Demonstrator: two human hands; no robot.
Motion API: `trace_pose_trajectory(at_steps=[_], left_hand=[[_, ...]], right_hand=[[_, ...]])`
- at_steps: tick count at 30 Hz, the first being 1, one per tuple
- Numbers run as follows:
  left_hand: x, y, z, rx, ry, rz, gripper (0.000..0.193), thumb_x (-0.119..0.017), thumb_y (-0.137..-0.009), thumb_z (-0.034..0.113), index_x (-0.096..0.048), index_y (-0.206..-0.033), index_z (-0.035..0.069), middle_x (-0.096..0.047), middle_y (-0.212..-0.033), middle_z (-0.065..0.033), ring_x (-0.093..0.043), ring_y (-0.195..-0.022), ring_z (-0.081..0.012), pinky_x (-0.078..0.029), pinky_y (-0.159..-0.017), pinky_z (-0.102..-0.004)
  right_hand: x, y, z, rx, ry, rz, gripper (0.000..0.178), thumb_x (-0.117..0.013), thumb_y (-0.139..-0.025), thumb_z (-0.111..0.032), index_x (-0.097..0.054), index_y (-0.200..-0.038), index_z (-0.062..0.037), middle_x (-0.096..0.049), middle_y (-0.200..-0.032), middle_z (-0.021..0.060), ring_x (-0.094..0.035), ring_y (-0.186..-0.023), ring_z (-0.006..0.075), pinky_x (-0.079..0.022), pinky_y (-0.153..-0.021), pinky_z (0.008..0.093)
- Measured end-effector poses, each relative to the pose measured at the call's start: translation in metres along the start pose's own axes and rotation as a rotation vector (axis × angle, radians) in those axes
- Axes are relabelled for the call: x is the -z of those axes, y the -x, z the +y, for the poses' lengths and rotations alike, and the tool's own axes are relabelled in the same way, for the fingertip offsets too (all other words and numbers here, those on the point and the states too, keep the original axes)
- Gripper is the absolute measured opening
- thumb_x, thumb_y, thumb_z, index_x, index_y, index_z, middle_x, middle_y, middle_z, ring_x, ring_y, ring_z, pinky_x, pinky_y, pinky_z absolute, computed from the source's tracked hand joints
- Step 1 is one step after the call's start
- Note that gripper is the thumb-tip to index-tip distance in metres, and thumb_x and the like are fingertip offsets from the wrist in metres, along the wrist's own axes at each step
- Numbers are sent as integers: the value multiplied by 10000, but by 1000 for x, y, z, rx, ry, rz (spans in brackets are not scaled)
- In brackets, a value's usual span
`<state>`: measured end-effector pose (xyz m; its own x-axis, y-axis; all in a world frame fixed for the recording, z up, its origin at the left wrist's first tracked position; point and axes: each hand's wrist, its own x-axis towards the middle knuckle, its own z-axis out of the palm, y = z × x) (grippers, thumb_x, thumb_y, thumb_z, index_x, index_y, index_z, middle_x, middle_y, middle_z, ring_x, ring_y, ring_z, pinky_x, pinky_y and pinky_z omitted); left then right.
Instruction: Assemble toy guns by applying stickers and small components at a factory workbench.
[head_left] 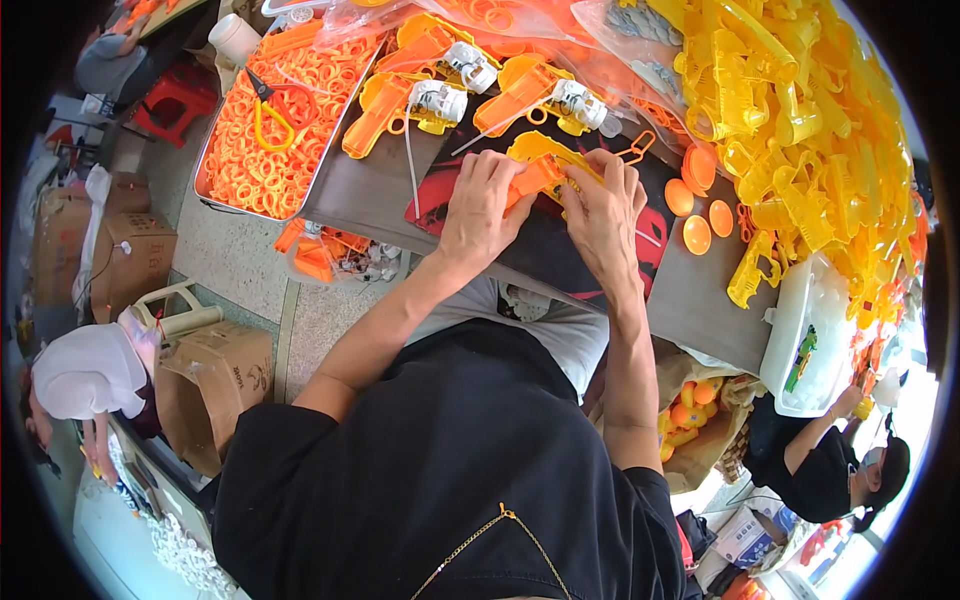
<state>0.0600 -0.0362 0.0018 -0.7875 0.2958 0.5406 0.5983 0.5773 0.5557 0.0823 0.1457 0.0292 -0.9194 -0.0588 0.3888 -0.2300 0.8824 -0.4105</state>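
Over a dark red-and-black mat (652,238), both my hands grip a yellow-and-orange plastic toy gun body (537,176). My left hand (480,208) has its fingers closed on the orange part. On the yellow side, my right hand (606,208) pinches the edge, its fingertips partly hiding what they touch. Just beyond lie several similar half-built toy guns (515,98) with white mechanisms (437,101) and thin pale tubes. An orange wire-like hook (637,147) is beside my right fingers.
At left, a metal tray (207,165) holds orange rings and red-and-yellow-handled cutters (272,125). Yellow shells (790,110) are heaped at right, near orange discs (697,236) and a white tub (790,350). Co-workers (822,465) sit nearby. Cardboard boxes (215,385) stand at left.
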Motion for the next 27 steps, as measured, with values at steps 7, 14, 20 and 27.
trace_pose_trajectory(at_steps=[7, 14, 20, 27], left_hand=[[3, 0, 4, 47, 33, -19, 399, -792, -795, 17, -599, -1144, 9, -581, -1065, -142, -552, -982, -344, -474, -884, -435], [2, 2, -1, 46, 23, -47, 414, -788, -801, 32, -600, -1170, 7, -585, -1072, -137, -555, -990, -341, -464, -909, -429], [10, -3, -2, 75, 243, -12, 422, -767, -828, 41, -616, -1223, 34, -633, -1096, -136, -594, -1027, -320, -483, -915, -413], [-6, 1, -4, 22, 125, 87, 338, -799, -792, 38, -682, -1106, 85, -642, -1101, -91, -588, -985, -303, -508, -864, -403]], right_hand=[[2, -10, -1, -27, -8, 47, 235, -684, -903, -148, -748, -1125, -106, -579, -1239, 71, -516, -1160, 274, -352, -1054, 454], [-7, -24, 14, -83, -118, -261, 266, -661, -911, -137, -727, -1163, -83, -599, -1243, 82, -509, -1216, 281, -376, -1053, 422], [8, -3, 28, -74, -340, -113, 306, -647, -966, -158, -682, -1256, -68, -593, -1335, 103, -609, -1146, 276, -509, -901, 341], [21, -2, 19, -177, -491, -222, 323, -610, -998, -169, -635, -1291, -34, -576, -1415, 187, -555, -1304, 354, -502, -1023, 408]])
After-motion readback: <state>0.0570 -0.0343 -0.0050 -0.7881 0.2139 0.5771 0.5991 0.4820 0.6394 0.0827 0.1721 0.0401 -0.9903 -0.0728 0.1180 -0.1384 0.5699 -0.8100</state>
